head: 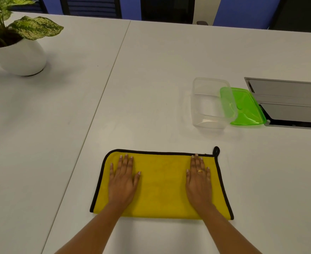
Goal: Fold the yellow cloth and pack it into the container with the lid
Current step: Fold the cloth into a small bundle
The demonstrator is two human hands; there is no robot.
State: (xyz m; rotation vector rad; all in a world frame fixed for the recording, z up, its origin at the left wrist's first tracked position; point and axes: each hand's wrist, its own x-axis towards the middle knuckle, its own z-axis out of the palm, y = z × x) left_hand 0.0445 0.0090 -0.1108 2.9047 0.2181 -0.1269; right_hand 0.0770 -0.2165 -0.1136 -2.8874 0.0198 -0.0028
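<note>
Head view: the yellow cloth [162, 186] lies flat on the white table [151, 79], close to the person. It is a wide rectangle with black trim on the far and side edges and a small loop at its far right corner.
Step in hand: the near edge shows no trim, so it reads as a fold line. I judge one fold is made and is being pressed flat.
Left hand [122, 178]: palm down on the cloth's left part, fingers straight and slightly spread, grasping nothing.
Right hand [199, 177]: palm down on the right part, fingers straight, tips at the far trim, a ring on one finger, grasping nothing.
Next move: probably a second fold, side to side, since the cloth looks too wide for the box. One hand must pinch a short edge and carry it across while the other pins the cloth.
Container [208, 103]: clear, open and empty, well apart from the cloth, to the far right.
Lid [246, 109]: green, off, tilted against the container's right rim.
Around: a grey hatch panel [288, 101] sits just beside the lid, and a potted plant [17, 52] stands far left.
</note>
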